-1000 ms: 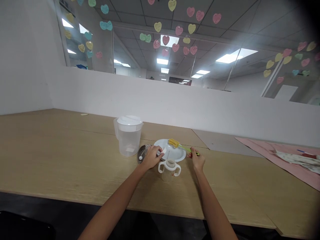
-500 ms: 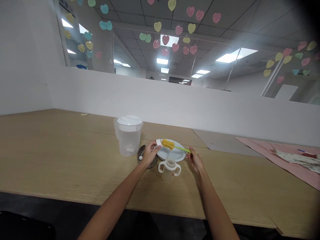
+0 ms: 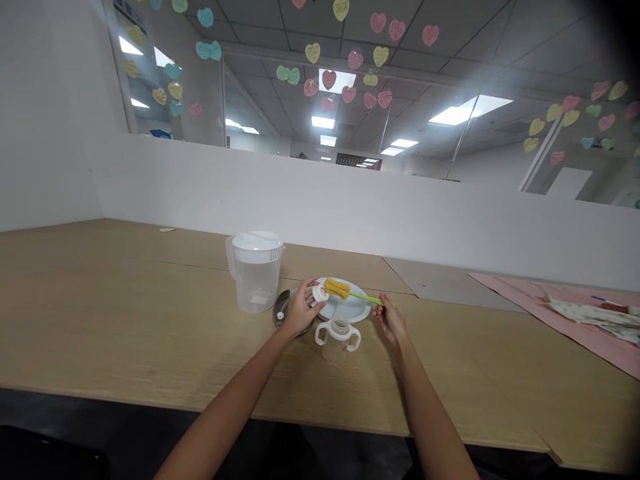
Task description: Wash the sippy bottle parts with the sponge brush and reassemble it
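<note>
Between the fingers of my left hand point(image 3: 300, 309) is a small white bottle collar point(image 3: 319, 293), its opening turned toward the brush. My right hand point(image 3: 391, 320) is closed on the green handle of a bottle brush point(image 3: 338, 289), whose yellow sponge head lies close to the collar; whether they touch I cannot tell. Beneath the brush rests a white plate point(image 3: 356, 311). In front of it, a clear baby bottle point(image 3: 337, 341) with two white side handles stands upright and uncapped. A dark round dish point(image 3: 281, 323) with small pieces in it is partly hidden by my left hand.
A lidded clear pitcher point(image 3: 257, 272) stands left of the dish. To the right, a pink cloth point(image 3: 515, 293) carries a patterned cloth point(image 3: 590, 319) and a red and blue item. A white wall point(image 3: 320, 207) with windows rises behind the table point(image 3: 150, 320).
The brush head has moved left from over the plate to the white collar. My left hand has lifted the collar and turned its opening toward the brush. The bottle has stayed put.
</note>
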Motion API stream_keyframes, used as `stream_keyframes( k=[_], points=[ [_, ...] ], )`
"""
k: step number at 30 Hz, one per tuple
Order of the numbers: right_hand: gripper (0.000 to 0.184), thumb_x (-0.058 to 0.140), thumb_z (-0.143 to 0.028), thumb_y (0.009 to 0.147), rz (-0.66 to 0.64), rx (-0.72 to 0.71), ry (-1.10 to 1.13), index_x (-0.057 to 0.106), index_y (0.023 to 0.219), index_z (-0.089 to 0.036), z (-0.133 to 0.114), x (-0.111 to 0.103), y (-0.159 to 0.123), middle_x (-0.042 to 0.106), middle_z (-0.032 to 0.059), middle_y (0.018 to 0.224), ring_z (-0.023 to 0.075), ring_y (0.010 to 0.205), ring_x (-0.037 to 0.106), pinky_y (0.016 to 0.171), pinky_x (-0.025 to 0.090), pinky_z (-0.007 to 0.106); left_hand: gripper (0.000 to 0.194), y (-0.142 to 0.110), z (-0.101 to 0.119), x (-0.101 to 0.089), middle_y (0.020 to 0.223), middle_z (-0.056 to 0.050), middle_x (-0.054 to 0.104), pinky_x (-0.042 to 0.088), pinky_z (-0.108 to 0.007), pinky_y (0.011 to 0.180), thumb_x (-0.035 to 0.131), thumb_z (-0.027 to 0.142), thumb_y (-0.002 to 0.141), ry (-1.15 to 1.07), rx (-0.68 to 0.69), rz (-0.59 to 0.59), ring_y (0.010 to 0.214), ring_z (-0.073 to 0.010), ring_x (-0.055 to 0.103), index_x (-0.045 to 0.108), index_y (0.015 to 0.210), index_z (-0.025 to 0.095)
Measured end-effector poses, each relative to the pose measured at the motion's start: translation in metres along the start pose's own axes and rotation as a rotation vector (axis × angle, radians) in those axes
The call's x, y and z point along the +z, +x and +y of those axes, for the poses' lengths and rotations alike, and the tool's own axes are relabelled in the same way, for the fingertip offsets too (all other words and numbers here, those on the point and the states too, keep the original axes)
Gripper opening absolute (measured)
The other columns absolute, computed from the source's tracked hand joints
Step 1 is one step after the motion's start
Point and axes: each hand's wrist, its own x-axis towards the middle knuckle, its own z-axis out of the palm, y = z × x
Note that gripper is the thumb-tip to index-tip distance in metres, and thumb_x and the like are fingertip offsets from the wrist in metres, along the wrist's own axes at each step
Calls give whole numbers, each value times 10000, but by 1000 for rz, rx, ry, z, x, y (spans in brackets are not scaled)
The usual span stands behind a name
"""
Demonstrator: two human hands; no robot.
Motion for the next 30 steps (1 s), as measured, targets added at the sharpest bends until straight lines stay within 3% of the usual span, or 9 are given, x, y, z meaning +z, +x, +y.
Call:
stream_keyframes(
  k=[7, 11, 20, 26, 30],
  points=[
    [282, 739, -326, 567, -79, 23, 57, 523, 612, -151, 0, 0, 0, 422, -87, 398, 32, 347, 379, 347, 415, 142, 430, 3, -3, -4, 1092, -89, 569, 436, -336, 891, 643, 170, 626, 135, 70, 72, 994, -177, 561, 503, 1032, 161],
    [280, 732, -343, 580, -32, 4, 28, 536, 637, -151, -2, 2, -3, 466, -71, 420, 46, 387, 454, 397, 451, 133, 398, 1, 2, -5, 1031, -58, 603, 424, -350, 897, 669, 208, 612, 301, 111, 81, 965, -182, 563, 547, 990, 174],
    [255, 718, -322, 590, -34, 36, 47, 527, 629, -157, -1, -1, 1, 421, -87, 397, 35, 349, 379, 357, 425, 141, 477, 0, 1, -5, 1129, -73, 550, 426, -318, 899, 576, 147, 660, 242, 121, 84, 1037, -180, 526, 499, 1129, 183],
    [265, 712, -351, 598, -29, 20, -23, 539, 628, -153, 0, 0, 0, 444, -75, 403, 39, 360, 410, 370, 424, 136, 400, 1, 1, -3, 1121, -84, 558, 421, -326, 907, 585, 277, 725, 199, 142, 57, 1016, -175, 543, 512, 1106, 177],
    [284, 723, -363, 579, -103, 14, -22, 553, 621, -140, 2, 1, -1, 437, -72, 404, 46, 362, 418, 371, 424, 152, 407, 0, 3, -3, 1113, -79, 569, 411, -340, 916, 592, 305, 727, 285, 135, 82, 1015, -179, 540, 516, 1108, 183]
  ],
)
